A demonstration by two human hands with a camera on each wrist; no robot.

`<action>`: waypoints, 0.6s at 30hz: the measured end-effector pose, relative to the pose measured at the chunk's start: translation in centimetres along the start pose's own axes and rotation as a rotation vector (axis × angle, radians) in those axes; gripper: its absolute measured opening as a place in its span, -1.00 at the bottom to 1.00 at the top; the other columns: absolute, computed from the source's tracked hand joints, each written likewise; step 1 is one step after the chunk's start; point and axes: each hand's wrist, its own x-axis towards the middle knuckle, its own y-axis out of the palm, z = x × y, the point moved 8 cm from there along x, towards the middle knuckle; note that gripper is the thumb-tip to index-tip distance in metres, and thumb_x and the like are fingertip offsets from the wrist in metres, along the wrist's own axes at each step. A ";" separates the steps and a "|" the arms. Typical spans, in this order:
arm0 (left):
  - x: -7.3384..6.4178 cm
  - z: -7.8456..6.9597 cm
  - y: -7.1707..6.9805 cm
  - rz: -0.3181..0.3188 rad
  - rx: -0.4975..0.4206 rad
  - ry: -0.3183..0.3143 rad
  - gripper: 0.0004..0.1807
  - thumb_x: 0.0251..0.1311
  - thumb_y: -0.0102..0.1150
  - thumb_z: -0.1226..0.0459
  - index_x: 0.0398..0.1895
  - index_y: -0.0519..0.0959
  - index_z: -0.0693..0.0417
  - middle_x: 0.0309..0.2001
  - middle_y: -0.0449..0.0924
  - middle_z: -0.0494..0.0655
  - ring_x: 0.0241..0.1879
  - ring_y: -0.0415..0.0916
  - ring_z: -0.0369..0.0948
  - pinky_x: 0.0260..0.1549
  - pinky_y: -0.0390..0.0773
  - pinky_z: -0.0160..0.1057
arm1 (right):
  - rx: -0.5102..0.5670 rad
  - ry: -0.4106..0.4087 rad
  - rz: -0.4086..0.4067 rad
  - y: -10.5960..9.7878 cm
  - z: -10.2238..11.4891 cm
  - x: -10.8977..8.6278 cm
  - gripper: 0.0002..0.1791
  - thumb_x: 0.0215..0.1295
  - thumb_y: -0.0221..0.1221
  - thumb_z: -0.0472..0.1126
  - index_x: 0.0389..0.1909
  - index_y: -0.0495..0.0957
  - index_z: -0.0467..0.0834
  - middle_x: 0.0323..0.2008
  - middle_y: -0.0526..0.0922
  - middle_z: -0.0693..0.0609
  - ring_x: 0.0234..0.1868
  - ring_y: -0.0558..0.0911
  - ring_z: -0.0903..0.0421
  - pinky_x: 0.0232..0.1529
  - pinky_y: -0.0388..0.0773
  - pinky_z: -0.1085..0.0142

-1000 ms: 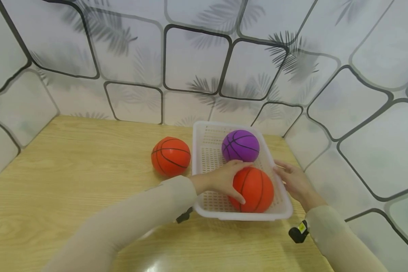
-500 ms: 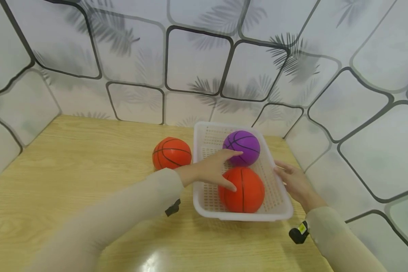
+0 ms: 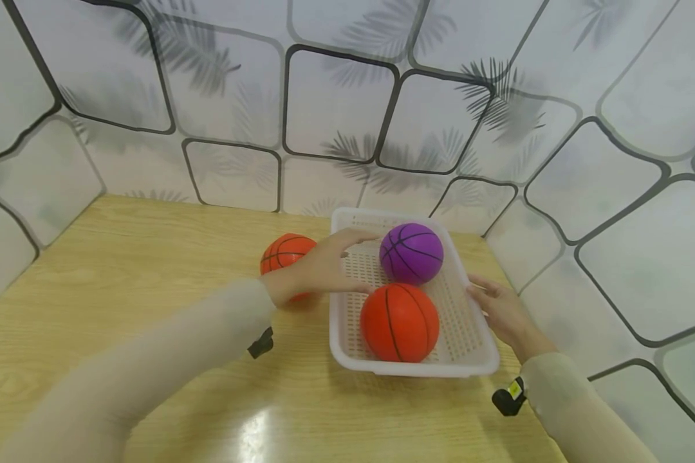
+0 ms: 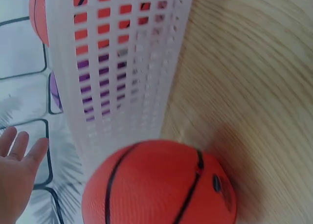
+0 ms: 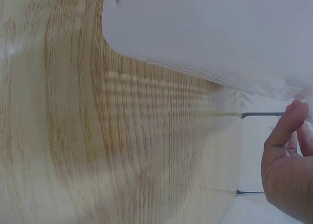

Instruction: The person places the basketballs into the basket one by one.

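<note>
My left hand (image 3: 324, 262), fingers spread and holding nothing, hovers over the left rim of a white plastic basket (image 3: 340, 334). Inside the basket, an orange-red toy basketball (image 3: 398, 323) sits at the front and a purple toy basketball (image 3: 411, 253) behind it. A second orange-red basketball (image 3: 280, 253) rests on the table left of the basket, partly covered by my left hand. The left wrist view shows this ball (image 4: 156, 185) large below the open left hand (image 4: 17, 172). My right hand (image 3: 502, 315) holds the basket's right rim, thumb tip against it.
The wooden table (image 3: 150, 289) meets a patterned wall (image 3: 336, 103) at the back, and another wall (image 3: 631, 212) rises close beside my right arm. A small black wrist device (image 3: 508, 396) hangs under the right sleeve.
My left hand has let go of the ball in the basket and moved left and back, toward the ball on the table. The released ball has rolled left. My right hand stays put.
</note>
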 end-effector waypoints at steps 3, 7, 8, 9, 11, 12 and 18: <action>-0.7 0.1 -1.4 -0.060 -0.017 0.025 -0.09 -0.20 0.57 0.21 0.32 0.35 0.09 0.27 0.34 0.00 0.22 0.27 -0.07 0.09 0.43 -0.02 | -0.012 -0.001 -0.001 0.0 0.0 0.0 -0.34 0.46 -0.01 -0.12 0.44 0.02 -0.31 0.14 0.47 -0.11 -0.12 0.57 0.27 -0.09 0.56 0.31; -1.7 0.8 -3.3 -0.147 -0.013 0.050 -0.16 -0.20 0.56 0.25 0.26 0.41 0.16 0.19 0.42 0.04 0.16 0.34 -0.06 0.05 0.47 -0.02 | -0.030 -0.003 -0.002 0.0 -0.1 0.1 -0.35 0.47 -0.02 -0.12 0.44 0.02 -0.30 0.22 0.39 -0.22 -0.11 0.57 0.27 -0.09 0.56 0.30; -2.0 1.1 -3.8 -0.168 -0.009 0.054 -0.18 -0.20 0.56 0.26 0.24 0.42 0.17 0.18 0.43 0.05 0.14 0.36 -0.06 0.03 0.48 -0.01 | -0.032 -0.002 -0.002 0.0 -0.1 0.2 -0.35 0.47 -0.02 -0.12 0.44 0.02 -0.29 0.23 0.39 -0.22 -0.11 0.57 0.27 -0.09 0.56 0.30; -2.3 1.4 -4.2 -0.189 -0.004 0.057 -0.19 -0.20 0.56 0.26 0.23 0.43 0.18 0.17 0.45 0.05 0.13 0.38 -0.06 0.01 0.50 -0.01 | -0.032 -0.002 -0.002 -0.1 -0.2 0.2 -0.35 0.47 -0.02 -0.12 0.44 0.02 -0.29 0.23 0.38 -0.23 -0.11 0.57 0.27 -0.09 0.56 0.30; -2.9 2.0 -5.0 -0.225 0.004 0.059 -0.21 -0.20 0.56 0.28 0.20 0.45 0.20 0.15 0.47 0.05 0.10 0.40 -0.05 -0.01 0.51 -0.01 | -0.033 0.000 -0.003 -0.1 -0.2 0.2 -0.36 0.47 -0.02 -0.13 0.44 0.02 -0.29 0.24 0.37 -0.24 -0.12 0.57 0.27 -0.09 0.57 0.29; -3.2 2.2 -5.4 -0.241 0.006 0.063 -0.22 -0.21 0.55 0.29 0.19 0.46 0.21 0.14 0.48 0.06 0.10 0.41 -0.04 -0.02 0.51 0.00 | -0.031 0.000 -0.002 -0.1 -0.2 0.3 -0.35 0.47 -0.02 -0.13 0.44 0.02 -0.29 0.24 0.37 -0.24 -0.12 0.57 0.27 -0.09 0.57 0.29; -5.0 4.0 -7.1 -0.300 0.017 0.049 -0.25 -0.20 0.54 0.33 0.18 0.46 0.23 0.12 0.50 0.07 0.07 0.45 -0.01 0.01 0.49 0.02 | -0.018 0.003 0.006 -0.1 -0.3 0.3 -0.35 0.47 -0.02 -0.13 0.45 0.01 -0.28 0.23 0.38 -0.22 -0.11 0.57 0.27 -0.08 0.57 0.28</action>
